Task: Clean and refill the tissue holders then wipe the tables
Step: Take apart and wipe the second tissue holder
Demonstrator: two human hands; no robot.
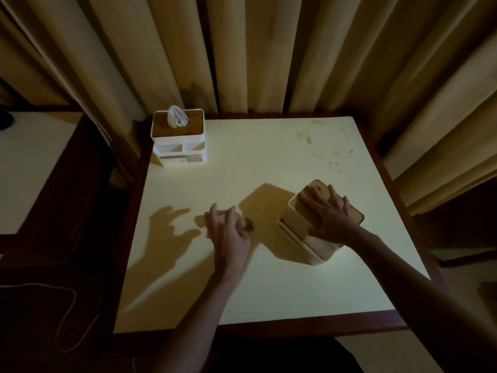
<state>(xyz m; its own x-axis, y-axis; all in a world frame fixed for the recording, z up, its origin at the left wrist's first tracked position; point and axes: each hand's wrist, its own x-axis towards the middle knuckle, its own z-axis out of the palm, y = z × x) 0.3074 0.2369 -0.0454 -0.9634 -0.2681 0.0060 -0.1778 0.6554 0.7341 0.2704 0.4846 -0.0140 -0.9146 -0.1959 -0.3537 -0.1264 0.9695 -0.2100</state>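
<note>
Curtains (255, 49) hang behind a pale table (269, 286) with a dark wood rim, and the scene reads from the person's left across to the right. Far ahead of the left hand, in the table's back left corner, stands a filled holder (179, 141) with a tissue (176, 117) sticking up through the slot in its wooden lid; judging by that, it looks already refilled and parked out of the way. The left hand (228, 230) hovers just above the tabletop, fingers loosely curled around something small and dark; whether it is a scrap, a crumb or a bit of cloth I cannot tell, the light being too dim. It casts a spread-finger shadow further to its left. Just to the right of it, well apart from the first holder, sits a second holder (317, 232), turned at an angle. The right hand (326, 214) lies flat on its wooden lid (352, 211), fingers spread, palm pressing down, probably to seat the lid on the white body or to steady the box while the other hand clears debris. No tissue shows through this lid, though the hand covers most of it. Beyond the right hand, toward the far right corner, faint smears (317, 138) mark the surface, so wiping looks still to come.
</note>
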